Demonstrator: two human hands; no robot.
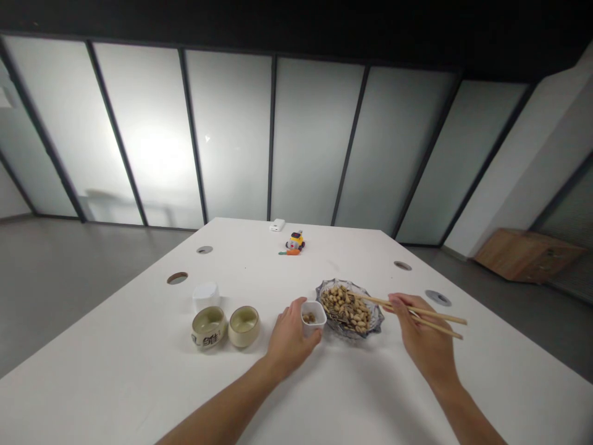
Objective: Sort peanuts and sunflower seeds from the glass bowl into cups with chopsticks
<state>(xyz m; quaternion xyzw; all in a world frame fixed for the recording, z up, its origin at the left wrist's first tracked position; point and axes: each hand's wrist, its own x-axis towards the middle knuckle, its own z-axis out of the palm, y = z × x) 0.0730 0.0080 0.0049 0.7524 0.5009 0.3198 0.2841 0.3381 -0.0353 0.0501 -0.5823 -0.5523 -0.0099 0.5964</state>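
My left hand (293, 334) is wrapped round a small white square cup (319, 311) with a few brownish bits in its bottom. Touching or nearly touching that cup on its right is a clear scalloped glass bowl (374, 324), heaped with nuts and seeds (347, 306) that look like pistachios or peanuts. Wooden chopsticks (435, 314) are gripped in my right hand (419, 334), right of the bowl. Their tips reach over the heap; whether they pinch a nut is too small to tell.
Two greenish ceramic cups (244, 326) stand left of my left hand, with a white container (206, 296) behind them. Farther back are a yellow toy vehicle (296, 240), a small orange carrot-like item (293, 252) and a white box-shaped device (277, 225). Cable holes (177, 278) pierce the white table (152, 383).
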